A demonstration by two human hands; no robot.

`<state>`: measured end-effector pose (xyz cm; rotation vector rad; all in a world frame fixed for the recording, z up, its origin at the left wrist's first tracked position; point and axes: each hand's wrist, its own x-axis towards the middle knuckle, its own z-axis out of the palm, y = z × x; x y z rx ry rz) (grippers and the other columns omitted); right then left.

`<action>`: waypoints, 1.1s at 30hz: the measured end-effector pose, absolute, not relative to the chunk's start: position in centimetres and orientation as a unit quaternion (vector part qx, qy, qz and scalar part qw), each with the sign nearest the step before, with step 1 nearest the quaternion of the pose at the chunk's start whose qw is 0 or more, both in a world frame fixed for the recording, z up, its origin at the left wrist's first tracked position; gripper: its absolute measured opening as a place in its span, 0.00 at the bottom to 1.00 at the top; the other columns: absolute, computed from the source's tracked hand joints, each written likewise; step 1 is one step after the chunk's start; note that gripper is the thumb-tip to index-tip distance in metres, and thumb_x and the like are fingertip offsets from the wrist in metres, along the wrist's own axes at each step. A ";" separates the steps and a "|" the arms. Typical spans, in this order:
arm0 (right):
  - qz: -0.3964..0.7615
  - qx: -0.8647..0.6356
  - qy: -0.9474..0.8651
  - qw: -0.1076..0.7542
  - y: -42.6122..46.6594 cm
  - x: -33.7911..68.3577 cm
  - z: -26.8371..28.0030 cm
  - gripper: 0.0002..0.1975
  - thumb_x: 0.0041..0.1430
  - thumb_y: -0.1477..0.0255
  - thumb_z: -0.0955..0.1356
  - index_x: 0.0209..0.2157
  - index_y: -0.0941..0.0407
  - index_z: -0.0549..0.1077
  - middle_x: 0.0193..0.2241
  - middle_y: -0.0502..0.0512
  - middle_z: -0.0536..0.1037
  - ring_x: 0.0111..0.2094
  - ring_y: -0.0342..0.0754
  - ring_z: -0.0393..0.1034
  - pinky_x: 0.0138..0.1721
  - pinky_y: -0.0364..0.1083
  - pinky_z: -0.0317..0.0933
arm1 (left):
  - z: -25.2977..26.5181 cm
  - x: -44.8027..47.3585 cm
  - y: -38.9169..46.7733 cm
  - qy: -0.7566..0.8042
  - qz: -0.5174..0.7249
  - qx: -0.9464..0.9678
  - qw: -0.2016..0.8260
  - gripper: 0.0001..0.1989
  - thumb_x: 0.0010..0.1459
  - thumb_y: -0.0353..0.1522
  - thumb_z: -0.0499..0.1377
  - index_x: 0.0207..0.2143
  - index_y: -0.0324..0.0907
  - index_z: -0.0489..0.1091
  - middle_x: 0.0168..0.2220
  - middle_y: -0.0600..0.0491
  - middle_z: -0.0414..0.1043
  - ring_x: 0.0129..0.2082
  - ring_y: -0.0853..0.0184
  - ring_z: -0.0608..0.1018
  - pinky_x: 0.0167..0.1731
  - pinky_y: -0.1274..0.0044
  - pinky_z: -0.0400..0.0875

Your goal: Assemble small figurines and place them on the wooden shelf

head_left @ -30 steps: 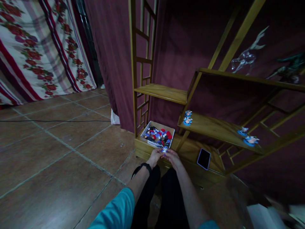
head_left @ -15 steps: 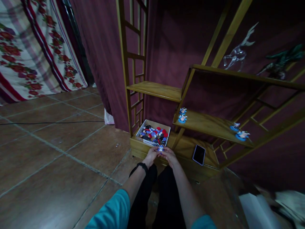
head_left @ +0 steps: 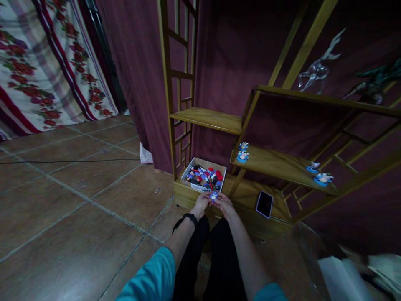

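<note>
Centrally, a small blue-and-white figurine sits between the fingertips of both hands, just in front of the box and above the knees. The left hand pinches it from one side and the right hand from the other; its finer details are too small to tell. A black band circles the left wrist. Just beyond the hands, the open white box holds a jumble of red, purple, black and white pieces and rests on the low wooden base of a display stand. To the right on that base, a dark-screened phone lies flat. Above it, the middle shelf carries four figures on blue discs: two near its left end, close together, and two near its right end. Higher up, a clear glass deer stands on the top shelf, left of a dark green sculpture. A maroon curtain hangs left of the stand, and farther left a floral cloth drops towards the brown tiled floor, where a thin black cable runs.
</note>
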<state>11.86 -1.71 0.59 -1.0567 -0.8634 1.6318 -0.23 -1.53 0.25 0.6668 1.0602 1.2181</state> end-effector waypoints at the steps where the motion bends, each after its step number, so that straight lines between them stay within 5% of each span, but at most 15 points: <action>1: 0.671 -0.434 -0.355 0.485 -1.8 11.8 0.6 0.20 0.35 0.72 0.74 0.36 0.56 0.71 0.33 0.52 0.77 0.30 0.44 0.72 0.37 0.45 0.66 | 0.2 -0.3 -1.6 0.463 0.535 0.295 0.642 0.11 0.42 0.21 0.59 0.32 0.35 0.71 0.19 0.56 0.67 0.16 0.77 0.68 0.18 0.85 0.61; 22: 0.662 -0.445 -0.344 0.495 -2.2 12.0 1.1 0.13 0.38 0.72 0.72 0.30 0.56 0.71 0.27 0.51 0.78 0.28 0.45 0.73 0.34 0.44 0.66 | 0.5 -0.8 -1.5 0.462 0.503 0.302 0.665 0.15 0.38 0.25 0.65 0.33 0.34 0.71 0.19 0.54 0.69 0.17 0.76 0.70 0.18 0.84 0.60; 33: 0.668 -0.428 -0.361 0.489 -1.9 12.1 0.8 0.18 0.37 0.71 0.73 0.34 0.57 0.71 0.33 0.53 0.78 0.32 0.45 0.73 0.37 0.44 0.65 | 0.3 -0.8 -1.2 0.457 0.510 0.314 0.657 0.15 0.37 0.23 0.64 0.32 0.35 0.71 0.18 0.55 0.68 0.17 0.75 0.70 0.18 0.84 0.60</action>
